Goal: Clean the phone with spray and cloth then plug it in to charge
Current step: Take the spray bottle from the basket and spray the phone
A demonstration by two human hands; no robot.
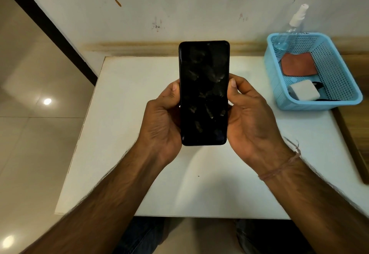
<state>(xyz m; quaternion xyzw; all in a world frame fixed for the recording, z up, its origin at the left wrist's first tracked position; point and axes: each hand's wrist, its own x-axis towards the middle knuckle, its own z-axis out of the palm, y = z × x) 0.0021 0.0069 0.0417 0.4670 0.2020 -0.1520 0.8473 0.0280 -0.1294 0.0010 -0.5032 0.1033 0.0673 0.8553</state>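
Left hand (161,118) and right hand (249,118) each gripped one smudged black phone (203,94) above one white table (123,134); one blue plastic basket (339,70) held one clear spray bottle (295,20).

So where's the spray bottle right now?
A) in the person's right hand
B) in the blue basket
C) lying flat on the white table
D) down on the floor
B: the spray bottle sits in the far corner of the blue basket, while the left hand and right hand grip the phone.
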